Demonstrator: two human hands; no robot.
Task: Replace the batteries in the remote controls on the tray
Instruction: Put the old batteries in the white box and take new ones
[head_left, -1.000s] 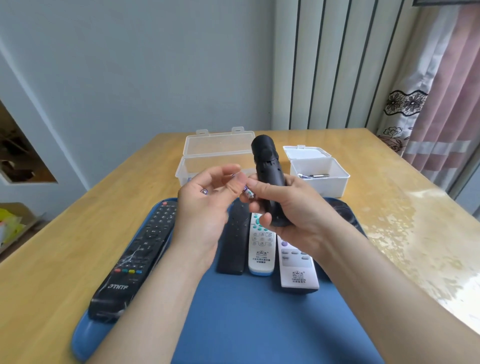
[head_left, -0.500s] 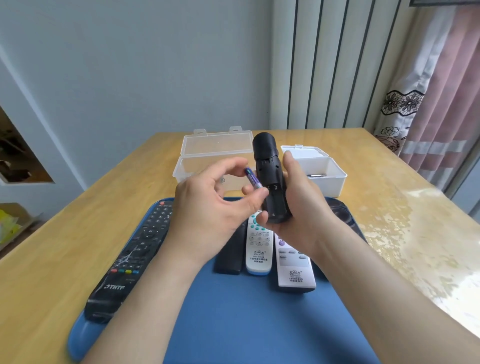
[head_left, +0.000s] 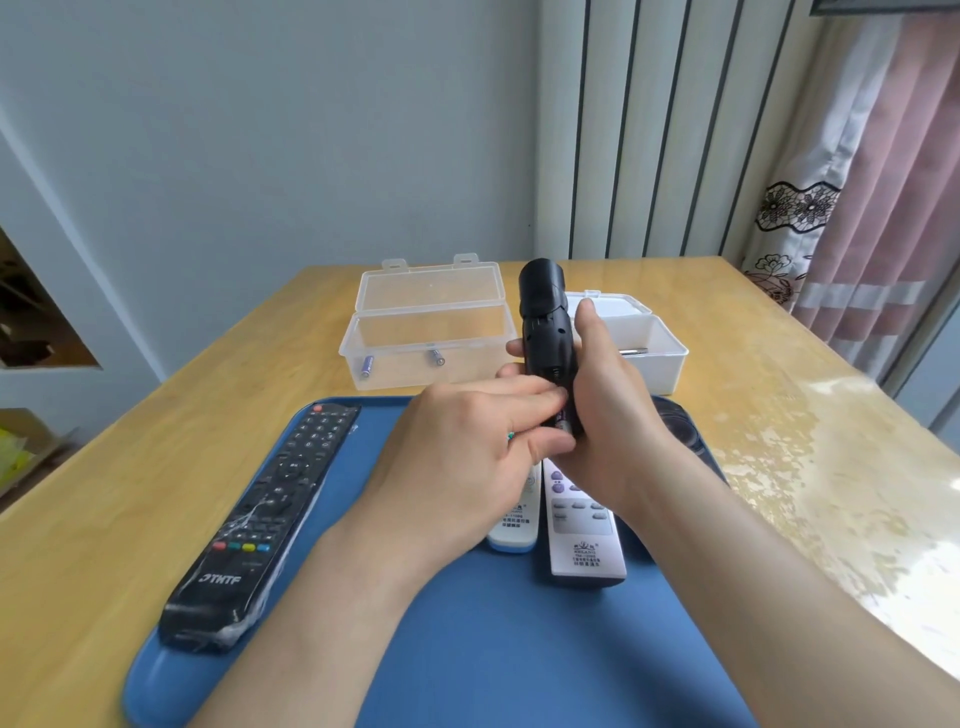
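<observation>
Fingers (head_left: 540, 397) of the left hand (head_left: 467, 452) pinch a battery (head_left: 564, 425) into the remote (head_left: 543, 332) the right hand (head_left: 610, 415) grips; next, probably, press it home.

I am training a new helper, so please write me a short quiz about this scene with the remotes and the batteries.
1. How many batteries lie in the clear box?
2. True or false: the right hand grips the small black remote while the left hand holds a battery against it.
3. What lies at the left edge of the tray? A) a white remote B) the long black remote C) a white box

Key: 1. two; 2. true; 3. B
</observation>
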